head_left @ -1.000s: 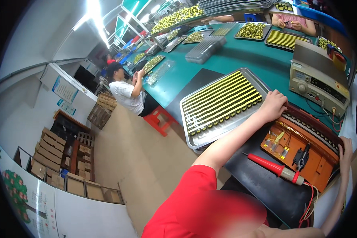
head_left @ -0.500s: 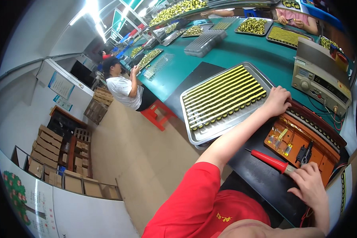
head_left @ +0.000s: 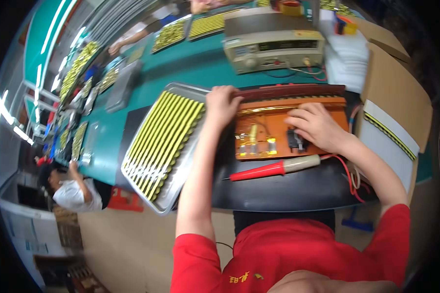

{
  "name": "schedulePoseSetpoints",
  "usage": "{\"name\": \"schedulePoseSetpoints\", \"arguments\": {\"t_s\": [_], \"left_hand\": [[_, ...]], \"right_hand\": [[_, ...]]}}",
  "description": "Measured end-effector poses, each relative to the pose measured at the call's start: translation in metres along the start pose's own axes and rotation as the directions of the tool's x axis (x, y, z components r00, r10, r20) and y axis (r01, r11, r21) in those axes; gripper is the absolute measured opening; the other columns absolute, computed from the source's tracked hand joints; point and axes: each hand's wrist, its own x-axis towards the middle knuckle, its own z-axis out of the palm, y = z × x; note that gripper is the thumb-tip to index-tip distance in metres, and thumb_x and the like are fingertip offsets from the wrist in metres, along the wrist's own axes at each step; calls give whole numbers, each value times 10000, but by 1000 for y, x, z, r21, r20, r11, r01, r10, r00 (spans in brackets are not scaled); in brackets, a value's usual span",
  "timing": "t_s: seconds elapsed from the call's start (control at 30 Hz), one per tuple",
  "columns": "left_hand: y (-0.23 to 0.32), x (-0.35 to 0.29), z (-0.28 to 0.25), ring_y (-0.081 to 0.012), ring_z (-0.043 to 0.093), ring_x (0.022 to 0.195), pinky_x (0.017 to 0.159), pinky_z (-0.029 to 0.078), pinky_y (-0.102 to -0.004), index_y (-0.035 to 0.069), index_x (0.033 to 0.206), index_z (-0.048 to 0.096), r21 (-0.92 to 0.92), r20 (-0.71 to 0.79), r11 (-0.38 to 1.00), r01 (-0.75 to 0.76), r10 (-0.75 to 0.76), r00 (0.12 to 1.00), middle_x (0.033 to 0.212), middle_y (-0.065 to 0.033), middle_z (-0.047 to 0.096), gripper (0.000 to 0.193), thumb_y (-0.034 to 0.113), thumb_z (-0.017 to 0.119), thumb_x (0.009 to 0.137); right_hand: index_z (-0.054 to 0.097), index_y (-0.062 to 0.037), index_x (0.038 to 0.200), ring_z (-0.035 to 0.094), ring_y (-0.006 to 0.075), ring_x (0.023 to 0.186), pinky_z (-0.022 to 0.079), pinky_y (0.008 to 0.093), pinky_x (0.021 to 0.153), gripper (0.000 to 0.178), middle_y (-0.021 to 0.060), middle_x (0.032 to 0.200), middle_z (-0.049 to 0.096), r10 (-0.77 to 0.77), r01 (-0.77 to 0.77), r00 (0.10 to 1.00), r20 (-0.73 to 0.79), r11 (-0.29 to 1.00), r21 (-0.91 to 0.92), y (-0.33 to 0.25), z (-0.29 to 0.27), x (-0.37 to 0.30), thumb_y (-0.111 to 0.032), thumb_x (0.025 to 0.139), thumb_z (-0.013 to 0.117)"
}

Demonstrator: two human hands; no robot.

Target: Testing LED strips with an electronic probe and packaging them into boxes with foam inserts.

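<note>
The left hand (head_left: pixel 222 105) sits a little above the middle of the frame, fingers curled down on the left end of the orange fixture board (head_left: pixel 259 141), just where it meets the metal tray (head_left: pixel 181 171). The right hand (head_left: pixel 315 127) lies flat and relaxed on the same board, to the right of center, its fingers (head_left: pixel 298 115) pointing left and covering a small black part; I cannot tell if it pinches anything. The hands are apart. The board's long axis runs left to right between them. The tray's yellow rows run diagonally toward the lower left, nearer the left hand. A red probe (head_left: pixel 274 168) lies below the board, closer to the right hand.
</note>
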Motion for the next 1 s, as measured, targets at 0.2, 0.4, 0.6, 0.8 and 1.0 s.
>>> {"name": "schedulePoseSetpoints", "arguments": {"t_s": [0.2, 0.4, 0.6, 0.8, 1.0], "left_hand": [[12, 2, -2, -340, 574, 905, 826, 466, -416, 38, 928, 673, -68, 47, 996, 59, -56, 997, 903, -134, 655, 189, 136, 736, 780], [44, -13, -27, -322, 541, 985, 860, 445, -407, 61, 973, 643, -39, -189, 994, -100, 91, 978, 971, -107, 631, 197, 100, 711, 793], [123, -105, -31, -301, 590, 912, 796, 480, -365, 21, 987, 613, -235, 86, 967, 95, -77, 993, 965, -123, 626, 170, 33, 677, 829], [130, -169, -19, -319, 553, 939, 827, 444, -392, 41, 1127, 579, -141, 297, 968, 206, -157, 942, 1059, -134, 598, 338, 69, 703, 814], [153, -178, -30, -310, 562, 986, 873, 432, -407, 45, 1131, 613, 8, 111, 986, 165, -164, 980, 1047, -114, 610, 397, -1, 725, 753]], "right_hand": [[551, -55, 1177, 424, 371, 1235, 374, 468, 1014, 343, 158, 1341, 474, 169, -175, 984, -63, 979, -107, -11, 11, -3, -109, 853, 649], [589, -85, 1130, 595, 276, 997, 466, 400, 875, 291, 80, 1036, 623, -74, -62, 964, 256, 873, 484, -96, -33, -43, -139, 853, 662], [649, -25, 1018, 629, 256, 894, 508, 356, 797, 142, 84, 942, 664, 305, -426, 904, 300, 590, 686, -104, 25, -115, -97, 897, 629], [622, 2, 1098, 664, 187, 800, 530, 288, 730, 204, 113, 974, 671, 555, -647, 707, 438, 259, 717, -97, 32, -104, -44, 900, 606], [440, 4, 1328, 636, 201, 950, 551, 295, 780, 437, 138, 1205, 582, 594, -506, 633, 497, -168, 846, -104, 52, -109, 23, 905, 548]]}}
